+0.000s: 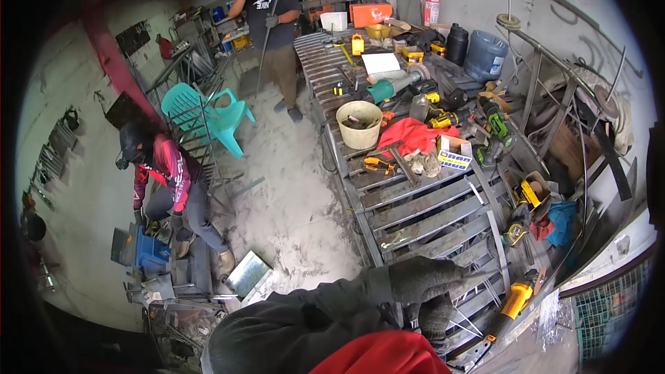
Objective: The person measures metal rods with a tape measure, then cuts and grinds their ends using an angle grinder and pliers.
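My left hand (428, 278), in a dark glove, reaches right over the slatted metal table (395, 216). Its fingers look closed together at some thin metal pieces (490, 289), but what they hold is unclear. Just below it is my right hand (435, 317), also gloved; its fingers are mostly hidden, with thin rods (465, 320) beside it. To the right of both hands lies a yellow and black power tool (514, 301). A tape measure (515, 233) rests further up at the table's right side.
A white bucket (358, 125), red cloth (410, 136), green drill (497, 125) and clamps crowd the table beyond. One person (273, 21) stands at its far end with a long rod. Another person (173, 173) bends at the left near a green chair (222, 121).
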### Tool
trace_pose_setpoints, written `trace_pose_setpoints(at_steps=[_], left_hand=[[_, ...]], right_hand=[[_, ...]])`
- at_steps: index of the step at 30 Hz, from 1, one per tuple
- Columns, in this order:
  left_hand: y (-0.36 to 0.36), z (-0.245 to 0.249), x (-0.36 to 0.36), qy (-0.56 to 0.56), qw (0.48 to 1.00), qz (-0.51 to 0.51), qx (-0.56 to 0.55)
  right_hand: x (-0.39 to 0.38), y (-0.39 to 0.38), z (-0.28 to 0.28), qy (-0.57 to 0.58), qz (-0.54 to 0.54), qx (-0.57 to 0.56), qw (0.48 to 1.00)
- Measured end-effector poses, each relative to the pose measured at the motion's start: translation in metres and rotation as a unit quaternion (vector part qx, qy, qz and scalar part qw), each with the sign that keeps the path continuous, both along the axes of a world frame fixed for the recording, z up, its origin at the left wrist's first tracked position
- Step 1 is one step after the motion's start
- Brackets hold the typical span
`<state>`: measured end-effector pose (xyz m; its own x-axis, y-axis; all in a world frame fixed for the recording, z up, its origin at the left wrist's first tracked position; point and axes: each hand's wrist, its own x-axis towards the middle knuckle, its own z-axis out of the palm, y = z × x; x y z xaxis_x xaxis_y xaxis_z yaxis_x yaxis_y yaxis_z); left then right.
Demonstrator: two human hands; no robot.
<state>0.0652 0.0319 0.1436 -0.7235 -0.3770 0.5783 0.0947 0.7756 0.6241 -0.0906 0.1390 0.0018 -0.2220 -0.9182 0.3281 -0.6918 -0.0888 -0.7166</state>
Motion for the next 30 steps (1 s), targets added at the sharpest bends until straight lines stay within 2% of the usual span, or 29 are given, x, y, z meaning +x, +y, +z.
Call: trace_pose_setpoints(at_steps=[2,3,4,6,7,8,9,11,12,15,17,19,20,21,23,26,29,30], left_hand=[[-0.004,-0.01,0.001,-0.024,0.994,-0.008,0.104],[-0.009,-0.014,0.004,-0.029,0.993,-0.027,0.109],[-0.005,-0.003,0.009,-0.004,0.997,-0.024,0.078],[-0.004,0.023,0.012,-0.085,0.993,-0.07,0.052],[-0.003,0.037,0.007,-0.088,0.986,-0.066,0.128],[-0.005,-0.004,0.007,-0.034,0.985,-0.073,0.155],[-0.006,0.015,0.007,-0.091,0.986,-0.009,0.138],[-0.021,0.029,0.009,-0.074,0.996,-0.022,0.049],[-0.028,0.026,0.008,-0.085,0.993,-0.058,0.05],[-0.034,0.005,0.003,-0.059,0.994,-0.068,0.054],[-0.022,-0.004,0.0,-0.051,0.983,-0.061,0.167],[-0.015,-0.01,-0.004,-0.03,0.987,-0.075,0.136],[-0.007,-0.014,-0.008,-0.008,0.984,-0.074,0.164],[0.0,-0.021,-0.008,0.016,0.968,-0.078,0.237],[0.014,-0.015,-0.012,0.104,0.953,-0.099,0.268],[0.028,-0.004,-0.007,0.168,0.93,-0.038,0.325],[0.029,0.003,0.017,0.203,0.91,-0.019,0.362],[0.031,0.006,0.034,0.209,0.916,0.014,0.343]], right_hand=[[0.003,-0.005,0.028,0.057,0.035,0.011,0.998],[0.006,-0.016,0.023,0.054,0.017,0.017,0.998],[0.014,-0.018,0.018,-0.035,0.025,-0.011,0.999],[0.015,0.004,0.022,0.035,-0.008,0.007,0.999],[0.015,0.012,0.03,0.07,-0.025,0.016,0.997],[0.012,0.01,0.016,0.028,-0.012,0.053,0.998],[0.014,0.006,0.03,-0.003,-0.028,0.027,0.999],[0.025,-0.001,0.031,0.001,-0.059,0.061,0.996],[0.032,-0.001,0.033,-0.01,-0.094,0.065,0.993],[0.035,0.0,0.03,-0.01,-0.126,0.091,0.988],[0.04,0.003,0.015,-0.03,-0.137,0.032,0.99],[0.045,0.005,0.025,-0.05,-0.147,0.041,0.987],[0.045,0.01,0.026,-0.033,-0.149,0.024,0.988],[0.047,0.013,0.027,-0.017,-0.147,0.006,0.989],[0.055,0.014,0.03,-0.033,-0.152,0.022,0.988],[0.062,0.037,0.06,-0.007,-0.167,0.019,0.986],[0.061,0.068,0.044,-0.08,-0.174,-0.031,0.981],[0.052,0.091,0.055,-0.076,-0.18,0.065,0.979]])
